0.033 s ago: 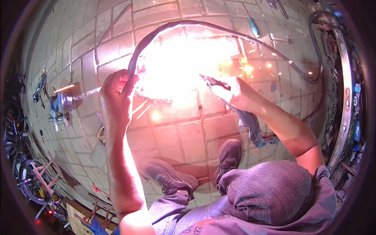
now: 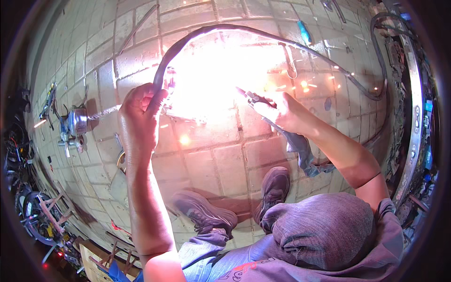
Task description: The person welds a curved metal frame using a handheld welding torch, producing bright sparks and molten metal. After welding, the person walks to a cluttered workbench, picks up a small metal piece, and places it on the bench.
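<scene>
A dazzling white arc (image 2: 211, 75) burns low over the paving between my hands and washes out whatever lies there. My left hand (image 2: 143, 110) is closed around the end of a thick black cable (image 2: 225, 27), which loops over the glare toward the right. Part of a metal piece (image 2: 188, 116) shows at the glare's lower edge, by my left fingers. On the right side of the light, my right hand (image 2: 286, 113) grips a pliers-like metal tool (image 2: 256, 99), its tip pointing into the glare. Blue-grey cloth (image 2: 300, 152) hangs below that hand.
Sparks (image 2: 305, 85) scatter to the right. A teal-handled tool (image 2: 304, 33) lies on the paving beyond the cable. Metal fittings (image 2: 75, 124) sit at left. My shoes (image 2: 272, 188) stand close in front. A long metal rail (image 2: 416, 103) runs along the right; clutter lines the left edge.
My hands, the tool and the cable have hardly moved. Sparks have shifted, a glowing streak at left has flown farther outward, and the arc's glare differs slightly.
</scene>
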A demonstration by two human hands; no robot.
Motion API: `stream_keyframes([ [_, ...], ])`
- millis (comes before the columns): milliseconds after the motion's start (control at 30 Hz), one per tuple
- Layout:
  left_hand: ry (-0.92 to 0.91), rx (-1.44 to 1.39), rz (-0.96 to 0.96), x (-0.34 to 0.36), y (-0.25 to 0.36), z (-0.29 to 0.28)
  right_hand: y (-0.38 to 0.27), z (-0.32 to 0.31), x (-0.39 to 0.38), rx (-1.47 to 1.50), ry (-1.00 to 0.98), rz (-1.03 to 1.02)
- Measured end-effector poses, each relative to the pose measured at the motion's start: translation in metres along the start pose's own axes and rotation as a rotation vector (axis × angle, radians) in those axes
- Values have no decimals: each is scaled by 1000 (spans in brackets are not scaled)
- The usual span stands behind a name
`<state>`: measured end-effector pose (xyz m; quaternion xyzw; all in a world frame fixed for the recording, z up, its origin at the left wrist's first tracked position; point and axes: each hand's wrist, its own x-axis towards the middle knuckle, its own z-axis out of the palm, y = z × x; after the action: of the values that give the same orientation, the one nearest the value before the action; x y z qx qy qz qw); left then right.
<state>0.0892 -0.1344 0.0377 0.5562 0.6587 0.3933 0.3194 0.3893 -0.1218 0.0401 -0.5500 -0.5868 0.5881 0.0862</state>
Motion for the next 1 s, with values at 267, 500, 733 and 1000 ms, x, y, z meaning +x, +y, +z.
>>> stream_keyframes([
  [267,-16,-63,-20,1,1,3,16,-1,7,13,-18,50],
  [500,12,62,-75,-1,11,2,26,-2,-6,47,16,135],
  [733,1,146,-132,-1,24,5,18,-8,-12,-56,5,177],
  [1000,2,150,-111,-4,22,5,18,-1,-2,-97,30,43],
])
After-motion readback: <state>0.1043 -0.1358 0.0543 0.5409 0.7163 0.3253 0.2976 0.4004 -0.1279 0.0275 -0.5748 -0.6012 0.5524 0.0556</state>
